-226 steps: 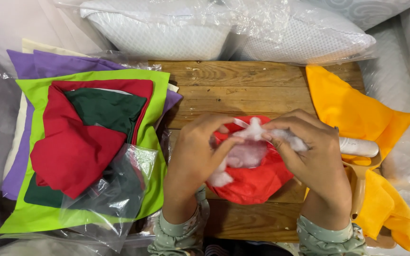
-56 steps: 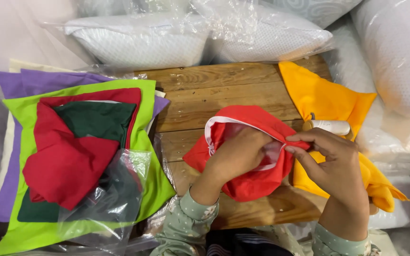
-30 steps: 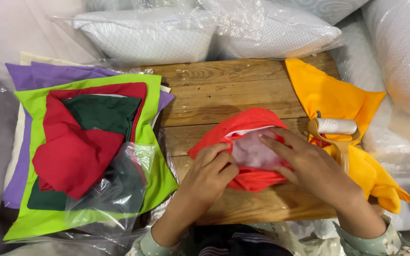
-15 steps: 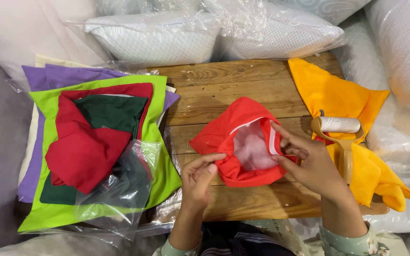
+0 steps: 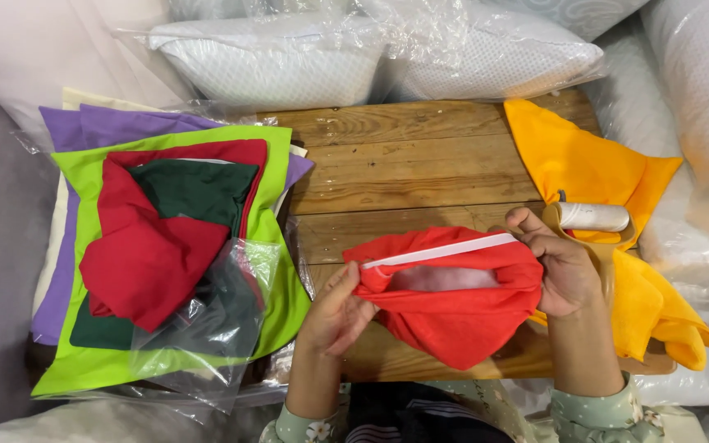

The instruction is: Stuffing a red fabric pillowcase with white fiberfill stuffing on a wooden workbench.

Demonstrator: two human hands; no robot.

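Far left, a stack of flat fabric covers [image 5: 157, 246] in purple, lime green, red and dark green, part-covered by a loose clear plastic bag [image 5: 207, 328], lying at the left edge of the wooden surface [image 5: 404, 164]; behind, along the top, white pillows in clear plastic wrap [image 5: 289, 57]; centre, the left hand [image 5: 338, 308], fingers pinched on the left end of the open edge of the red cushion cover [image 5: 453, 303]; the cover itself held just above the near edge of the surface, between both hands, its white zip strip [image 5: 445, 250] pulled taut along the mouth and pale filling [image 5: 445, 279] showing inside; judged light, soft and limp, with no stiffness of its own, the cloth sagging to a point below the mouth; not fragile, and the weave looks unlikely to slip; best taken at the two ends of the zip edge, where the seam gives a firm line and the mouth is kept stretched; right of it, the right hand [image 5: 564, 267], closed on the right end of the same edge, thumb up; further right, yellow fabric covers [image 5: 592, 164] spread across the corner of the surface, with a white lint roller [image 5: 592, 217] lying on them, just beside the right hand.
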